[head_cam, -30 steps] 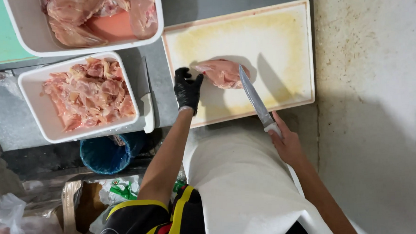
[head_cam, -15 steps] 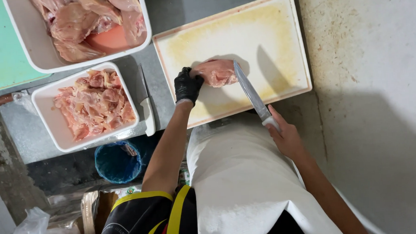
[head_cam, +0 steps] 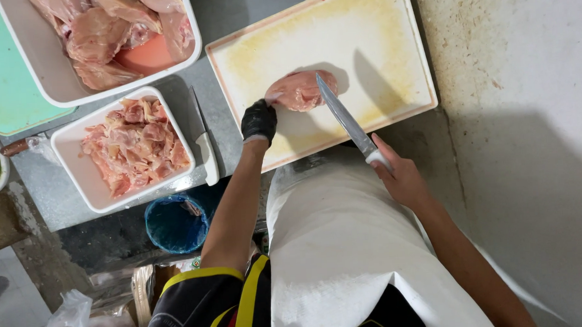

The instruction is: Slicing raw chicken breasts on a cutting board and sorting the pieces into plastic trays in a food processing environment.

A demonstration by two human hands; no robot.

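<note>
A pale pink piece of raw chicken (head_cam: 302, 90) lies on the stained white cutting board (head_cam: 377, 42). My left hand (head_cam: 259, 122), in a black glove, holds the near left edge of the meat. My bare right hand (head_cam: 399, 176) grips the white handle of a long knife (head_cam: 341, 115). The blade points up and left, with its tip resting on the right side of the chicken piece. I wear a white apron.
A white tray of cut chicken pieces (head_cam: 133, 147) sits left of the board; a larger tray of whole pieces (head_cam: 112, 31) lies beyond it. A second white-handled knife (head_cam: 204, 144) lies between tray and board. A blue bucket (head_cam: 174, 222) stands below the counter.
The view has shifted, so board and trays sit lower left in frame. The knife tip has come onto the chicken piece; both hands keep their grips.
</note>
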